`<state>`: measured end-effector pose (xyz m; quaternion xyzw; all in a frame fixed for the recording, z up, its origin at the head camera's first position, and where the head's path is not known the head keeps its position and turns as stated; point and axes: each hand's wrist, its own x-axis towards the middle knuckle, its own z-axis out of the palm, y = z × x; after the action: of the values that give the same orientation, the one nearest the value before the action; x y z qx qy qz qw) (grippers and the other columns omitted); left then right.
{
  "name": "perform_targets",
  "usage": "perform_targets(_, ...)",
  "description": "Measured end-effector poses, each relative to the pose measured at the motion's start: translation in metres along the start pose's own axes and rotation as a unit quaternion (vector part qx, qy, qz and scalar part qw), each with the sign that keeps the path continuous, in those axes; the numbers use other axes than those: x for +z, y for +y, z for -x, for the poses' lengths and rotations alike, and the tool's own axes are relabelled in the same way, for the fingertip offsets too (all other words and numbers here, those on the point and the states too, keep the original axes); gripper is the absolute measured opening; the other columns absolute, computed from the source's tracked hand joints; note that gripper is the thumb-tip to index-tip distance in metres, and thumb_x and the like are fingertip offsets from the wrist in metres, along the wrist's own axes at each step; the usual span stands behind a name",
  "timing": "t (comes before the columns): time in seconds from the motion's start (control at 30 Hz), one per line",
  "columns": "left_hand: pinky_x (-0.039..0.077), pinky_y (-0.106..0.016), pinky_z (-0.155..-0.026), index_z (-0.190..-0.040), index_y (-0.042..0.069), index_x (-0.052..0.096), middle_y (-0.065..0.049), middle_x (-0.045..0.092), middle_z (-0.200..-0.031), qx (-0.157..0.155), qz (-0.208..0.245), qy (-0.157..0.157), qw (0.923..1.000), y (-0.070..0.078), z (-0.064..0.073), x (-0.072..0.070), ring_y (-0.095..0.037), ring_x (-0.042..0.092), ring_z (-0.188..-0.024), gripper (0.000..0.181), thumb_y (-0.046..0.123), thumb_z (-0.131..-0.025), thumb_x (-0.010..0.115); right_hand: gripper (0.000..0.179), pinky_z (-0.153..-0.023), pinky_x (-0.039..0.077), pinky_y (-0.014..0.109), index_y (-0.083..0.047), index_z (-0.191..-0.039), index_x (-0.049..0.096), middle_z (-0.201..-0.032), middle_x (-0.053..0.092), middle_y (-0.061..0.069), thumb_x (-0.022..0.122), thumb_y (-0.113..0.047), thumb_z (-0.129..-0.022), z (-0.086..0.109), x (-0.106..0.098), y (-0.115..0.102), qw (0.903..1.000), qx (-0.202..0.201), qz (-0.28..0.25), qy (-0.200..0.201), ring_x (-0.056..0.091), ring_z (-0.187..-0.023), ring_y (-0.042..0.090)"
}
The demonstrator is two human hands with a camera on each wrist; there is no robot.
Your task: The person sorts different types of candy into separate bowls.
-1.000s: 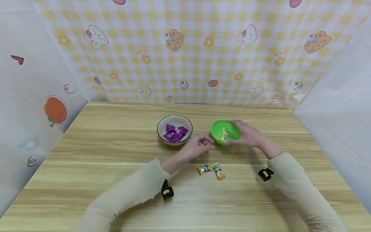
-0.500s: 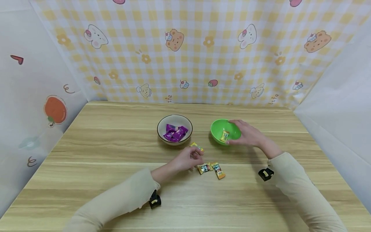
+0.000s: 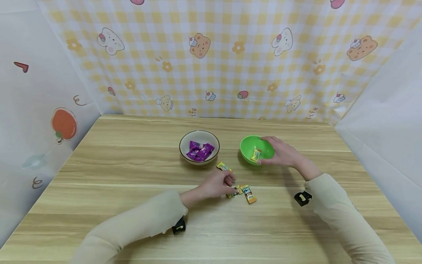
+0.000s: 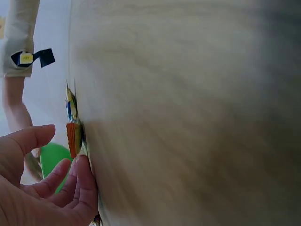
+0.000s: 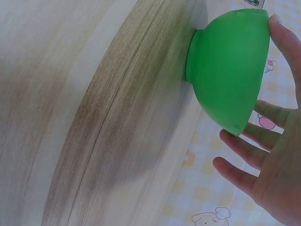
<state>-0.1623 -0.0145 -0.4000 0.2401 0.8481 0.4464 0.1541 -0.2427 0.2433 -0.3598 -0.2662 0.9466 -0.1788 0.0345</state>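
Observation:
In the head view my left hand [image 3: 215, 184] is low over the table, its thumb parted from the fingers and overlapping a yellow wrapped candy [image 3: 238, 190]. The left wrist view shows its fingertips right beside an orange-ended candy wrapper [image 4: 74, 139], nothing in the grasp. Another candy [image 3: 248, 194] lies just right, and a third [image 3: 224, 167] behind the hand. My right hand [image 3: 281, 153] holds the green bowl [image 3: 246, 148] by its rim, thumb and fingers spread across it, as the right wrist view also shows. Inside that bowl is one yellow candy [image 3: 255, 154].
Left of the green bowl stands a cream bowl [image 3: 186, 141] with a dark rim, holding several purple-wrapped candies [image 3: 201, 151]. Wood-grain table [image 3: 132, 157] runs back to a checked cloth [image 3: 224, 73]. White sheets hang on both sides.
My left hand withdrew from beside the green bowl toward the front, exposing the candy near the cream bowl, then shifted slightly right over another candy. My right hand stays on the green bowl.

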Motion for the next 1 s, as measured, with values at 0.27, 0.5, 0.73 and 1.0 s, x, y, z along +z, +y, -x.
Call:
perform_targets(0.27, 0.04, -0.019, -0.067, -0.091, 0.009, 0.06, 0.005, 0.059, -0.077, 0.029, -0.098, -0.003, 0.9947, 0.0069, -0.0012, 0.0086, -0.009, 0.054, -0.072, 0.027, 0.01, -0.067, 0.073, 0.09, -0.079, 0.04, 0.052, -0.005, -0.132, 0.035, -0.127, 0.04, 0.019, 0.068, -0.056, -0.066, 0.0002, 0.0003, 0.0005, 1.0, -0.001, -0.003, -0.001, 0.04, -0.112, 0.034)
perform_targets(0.5, 0.038, -0.02, -0.066, -0.091, 0.01, 0.059, 0.006, 0.054, -0.074, 0.054, -0.14, -0.011, 0.9886, 0.0063, 0.001, 0.0098, -0.007, 0.048, -0.068, 0.029, 0.006, -0.066, 0.072, 0.089, -0.08, 0.039, 0.051, -0.004, -0.132, 0.034, -0.127, 0.039, 0.019, 0.068, -0.055, -0.067, 0.0004, 0.0004, 0.0006, 1.0, -0.003, -0.006, -0.002, 0.039, -0.112, 0.034)
perform_targets(0.73, 0.037, -0.02, -0.061, -0.088, 0.009, 0.059, 0.006, 0.049, -0.071, 0.055, -0.148, -0.008, 0.9875, 0.0063, -0.0003, 0.0092, -0.007, 0.045, -0.067, 0.026, 0.003, -0.065, 0.07, 0.089, -0.081, 0.039, 0.052, -0.005, -0.133, 0.034, -0.127, 0.039, 0.019, 0.068, -0.054, -0.067, 0.0008, 0.0004, 0.0005, 1.0, -0.002, -0.009, -0.004, 0.039, -0.112, 0.034)
perform_targets(1.0, 0.043, -0.019, -0.058, -0.088, 0.008, 0.06, 0.004, 0.054, -0.073, 0.01, -0.061, -0.01, 0.998, 0.006, -0.0013, 0.0053, -0.007, 0.05, -0.064, 0.024, 0.002, -0.068, 0.071, 0.088, -0.08, 0.039, 0.051, -0.005, -0.133, 0.034, -0.127, 0.038, 0.018, 0.067, -0.054, -0.067, 0.0008, 0.0002, 0.0008, 1.0, 0.0, -0.006, -0.005, 0.039, -0.112, 0.033)
